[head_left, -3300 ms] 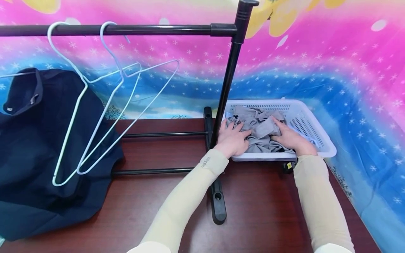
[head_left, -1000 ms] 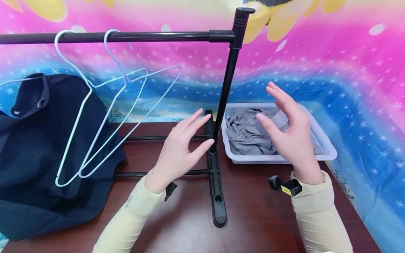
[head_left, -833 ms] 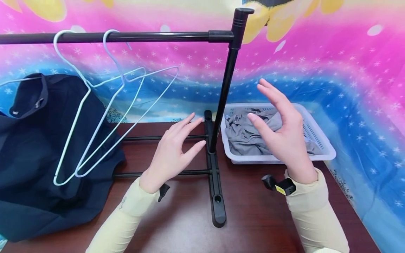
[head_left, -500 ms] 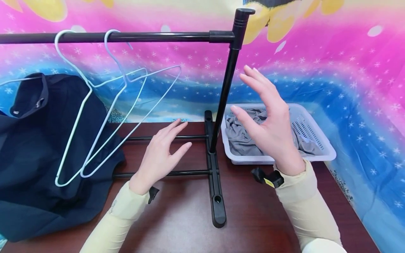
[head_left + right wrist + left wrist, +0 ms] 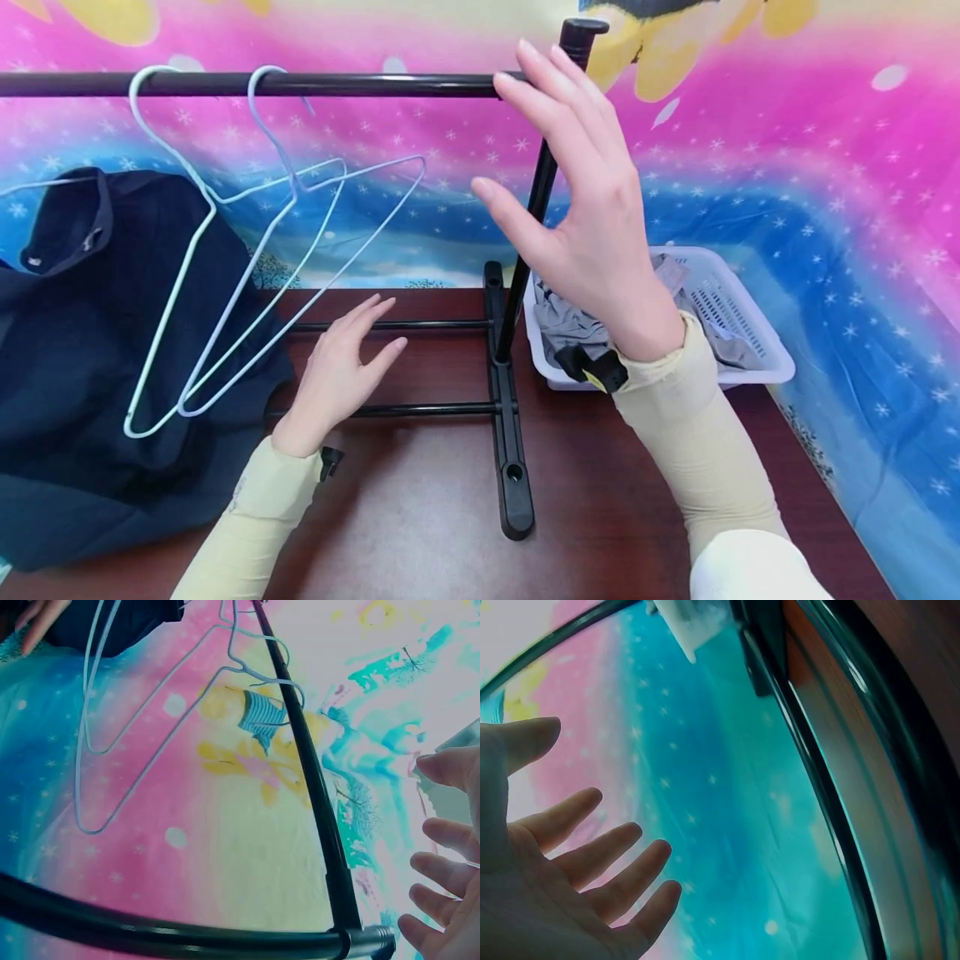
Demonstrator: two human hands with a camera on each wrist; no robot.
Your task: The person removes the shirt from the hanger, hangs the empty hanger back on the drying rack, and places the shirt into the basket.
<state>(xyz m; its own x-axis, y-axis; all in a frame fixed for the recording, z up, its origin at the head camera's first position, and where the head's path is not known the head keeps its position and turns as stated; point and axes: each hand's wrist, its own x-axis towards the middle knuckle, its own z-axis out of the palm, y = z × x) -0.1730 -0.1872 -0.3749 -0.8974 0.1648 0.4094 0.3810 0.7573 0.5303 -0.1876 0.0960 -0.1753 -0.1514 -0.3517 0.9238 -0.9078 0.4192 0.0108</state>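
In the head view my right hand is raised before the rack's upright post, overlapping its top corner, fingers spread and holding nothing. Lower and to the left, my left hand hovers over the rack's lower bars with fingers extended, also holding nothing. Two wire hangers, one pale green and one pale lavender, hang on the black top rail left of my right hand. The right wrist view shows the hangers beyond the rail, apart from the right fingers.
A white basket holding crumpled grey clothes stands right of the rack, partly behind my right forearm. A dark navy garment hangs at far left. The rack's black foot rests on the reddish-brown table.
Both hands have left the grey clothes in the basket. The right hand has risen leftward to the top rail's height; the left hand has drawn back left and down.
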